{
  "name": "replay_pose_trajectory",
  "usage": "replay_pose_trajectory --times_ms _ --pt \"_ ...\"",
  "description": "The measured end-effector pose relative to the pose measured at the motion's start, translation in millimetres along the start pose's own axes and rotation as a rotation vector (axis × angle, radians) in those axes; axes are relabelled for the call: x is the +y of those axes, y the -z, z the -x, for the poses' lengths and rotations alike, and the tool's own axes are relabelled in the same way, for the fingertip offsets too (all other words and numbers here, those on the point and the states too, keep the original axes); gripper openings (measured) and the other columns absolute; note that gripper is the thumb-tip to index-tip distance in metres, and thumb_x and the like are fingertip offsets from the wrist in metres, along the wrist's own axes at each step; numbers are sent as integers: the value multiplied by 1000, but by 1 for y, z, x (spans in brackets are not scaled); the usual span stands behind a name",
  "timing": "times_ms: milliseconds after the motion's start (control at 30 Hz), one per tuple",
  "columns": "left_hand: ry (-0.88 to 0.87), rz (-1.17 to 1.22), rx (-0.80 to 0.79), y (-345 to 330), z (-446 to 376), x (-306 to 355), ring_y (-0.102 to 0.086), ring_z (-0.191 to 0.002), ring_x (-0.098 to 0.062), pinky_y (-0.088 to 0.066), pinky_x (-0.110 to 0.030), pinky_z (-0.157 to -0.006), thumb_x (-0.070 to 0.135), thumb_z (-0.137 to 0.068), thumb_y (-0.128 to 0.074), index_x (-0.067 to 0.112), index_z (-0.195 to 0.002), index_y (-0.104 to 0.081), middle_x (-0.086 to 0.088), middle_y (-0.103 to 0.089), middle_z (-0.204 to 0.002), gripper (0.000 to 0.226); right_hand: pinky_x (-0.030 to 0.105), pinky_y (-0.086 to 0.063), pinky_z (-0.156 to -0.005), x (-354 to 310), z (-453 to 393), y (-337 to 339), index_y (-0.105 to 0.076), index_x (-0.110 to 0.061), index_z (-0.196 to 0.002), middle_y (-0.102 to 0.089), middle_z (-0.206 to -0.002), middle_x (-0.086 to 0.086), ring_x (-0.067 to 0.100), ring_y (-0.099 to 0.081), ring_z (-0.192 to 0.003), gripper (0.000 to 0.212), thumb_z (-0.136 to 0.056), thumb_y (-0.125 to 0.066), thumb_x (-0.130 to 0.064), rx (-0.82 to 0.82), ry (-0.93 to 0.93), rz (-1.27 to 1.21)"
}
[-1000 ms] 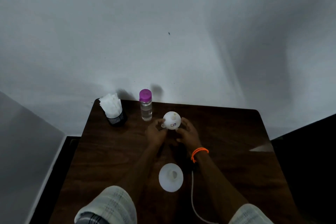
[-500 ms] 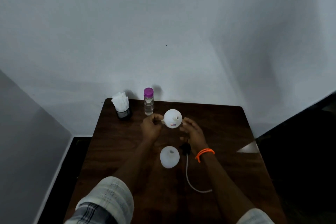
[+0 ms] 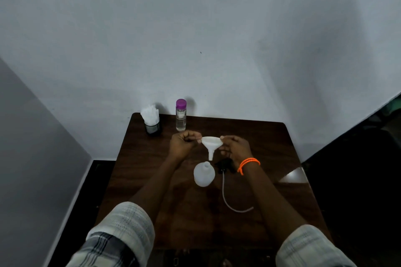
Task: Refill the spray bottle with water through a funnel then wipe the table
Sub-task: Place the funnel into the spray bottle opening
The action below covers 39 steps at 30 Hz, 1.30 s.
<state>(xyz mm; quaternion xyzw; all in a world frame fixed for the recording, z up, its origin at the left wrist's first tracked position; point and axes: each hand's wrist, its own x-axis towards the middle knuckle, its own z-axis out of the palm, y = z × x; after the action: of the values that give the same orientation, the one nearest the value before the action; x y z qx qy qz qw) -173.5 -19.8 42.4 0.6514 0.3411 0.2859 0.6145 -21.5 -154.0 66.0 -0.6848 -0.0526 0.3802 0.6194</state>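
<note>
Spray bottle of white plastic [image 3: 204, 174] is standing uncapped (nothing poured yet); I'm pinching the white plastic funnel [image 3: 211, 144] between left hand [image 3: 183, 144] and right hand [image 3: 235, 147], spout above its neck.

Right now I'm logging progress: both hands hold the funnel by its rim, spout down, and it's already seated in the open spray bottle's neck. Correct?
Not quite. In the head view the funnel is not seated: its spout hangs above the spray bottle, clear of the neck. The rest stands: left hand and right hand hold its rim, spout down.

No legible text, label or number anywhere.
</note>
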Motion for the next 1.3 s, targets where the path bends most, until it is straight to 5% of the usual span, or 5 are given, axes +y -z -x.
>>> replay_pose_trajectory --times_ms 167,600,1167,1300 --pt "42 85 -18 2 12 -9 -75 -91 -15 -59 -24 -84 -13 -79 -75 -5 -104 -73 -13 -78 -97 27 32 -61 -65 10 10 3 -69 3 -102 -71 -104 23 30 -72 -86 17 -85 -72 5 -17 16 36" --pt "84 92 -35 4 21 -31 -75 -93 -20 -60 -31 -86 -11 -77 -77 2 -103 -74 -12 -78 -97 29 39 -63 -74 35 10 4 -70 1 -97 -73 -97 21 32 -73 -86 16 -82 -74 7 6 -4 43" --pt "103 77 -46 3 28 -50 -75 -87 -13 -59 -22 -77 -11 -76 -79 0 -100 -75 -9 -78 -94 27 33 -61 -62 48 5 11 -69 1 -108 -72 -104 19 30 -72 -91 26 -83 -74 5 -15 -53 107" --pt "156 132 7 10 25 -49 -76 -86 -16 -61 -25 -77 -10 -74 -81 -4 -100 -75 -13 -78 -95 27 45 -61 -79 44 -8 13 -70 -2 -107 -77 -102 16 31 -75 -93 26 -83 -78 -7 -10 -77 103"
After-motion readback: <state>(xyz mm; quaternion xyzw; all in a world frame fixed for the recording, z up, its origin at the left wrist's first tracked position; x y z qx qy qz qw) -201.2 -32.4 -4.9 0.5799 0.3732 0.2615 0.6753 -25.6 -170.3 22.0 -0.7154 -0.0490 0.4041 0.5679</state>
